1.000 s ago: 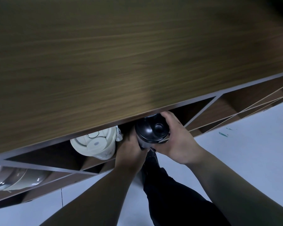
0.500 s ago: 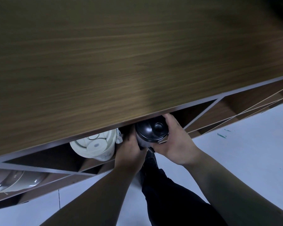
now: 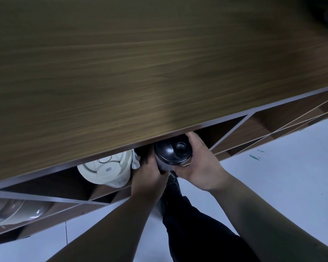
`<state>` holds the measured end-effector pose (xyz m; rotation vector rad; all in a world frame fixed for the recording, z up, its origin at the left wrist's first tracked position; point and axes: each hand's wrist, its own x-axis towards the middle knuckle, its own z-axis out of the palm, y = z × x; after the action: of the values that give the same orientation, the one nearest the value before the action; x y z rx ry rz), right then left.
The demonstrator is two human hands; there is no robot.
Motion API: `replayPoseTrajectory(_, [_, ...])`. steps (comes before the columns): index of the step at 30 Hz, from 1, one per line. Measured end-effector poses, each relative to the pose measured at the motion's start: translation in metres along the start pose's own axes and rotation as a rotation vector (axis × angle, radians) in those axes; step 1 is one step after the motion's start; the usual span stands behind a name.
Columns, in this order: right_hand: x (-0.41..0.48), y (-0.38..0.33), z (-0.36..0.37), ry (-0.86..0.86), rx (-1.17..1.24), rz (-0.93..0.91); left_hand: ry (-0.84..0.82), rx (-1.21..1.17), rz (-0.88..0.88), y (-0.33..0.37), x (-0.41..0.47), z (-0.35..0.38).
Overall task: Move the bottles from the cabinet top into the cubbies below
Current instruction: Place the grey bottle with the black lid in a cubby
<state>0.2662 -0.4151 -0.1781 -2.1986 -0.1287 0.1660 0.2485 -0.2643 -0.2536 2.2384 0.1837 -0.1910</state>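
Note:
A black bottle [image 3: 172, 150] with a round lid sits just under the front edge of the wooden cabinet top [image 3: 140, 69], at the mouth of a cubby. My left hand [image 3: 148, 178] wraps its left side and my right hand [image 3: 201, 163] grips its right side. A cream-white bottle [image 3: 106, 170] stands in the same cubby, just left of the black one. Further left, a pale grey-green bottle [image 3: 17, 212] lies in another cubby. The lower body of the black bottle is hidden by my hands.
Cubby dividers [image 3: 229, 133] run to the right, with open compartments beyond. Pale floor [image 3: 273, 176] lies below, marked by small green specks. My dark trouser leg [image 3: 193, 224] and shoe are between my arms.
Both hands have pushed the black bottle slightly further under the cabinet top's edge. The cream bottle has not moved.

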Motion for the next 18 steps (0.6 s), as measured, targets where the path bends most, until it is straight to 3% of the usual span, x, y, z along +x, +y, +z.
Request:
replayPoseTrajectory(4, [-0.002, -0.001, -0.001, -0.007, 0.024, -0.007, 0.024, 0.011, 0.024, -0.001, 0.000, 0.001])
replayPoseTrajectory(12, [-0.018, 0.011, -0.009, -0.075, -0.017, 0.041, -0.112, -0.003, -0.032, 0.000, -0.006, -0.016])
replayPoseTrajectory(18, [-0.056, -0.033, -0.019, -0.016, 0.085, 0.171, -0.343, 0.097, 0.050, 0.001, -0.038, -0.048])
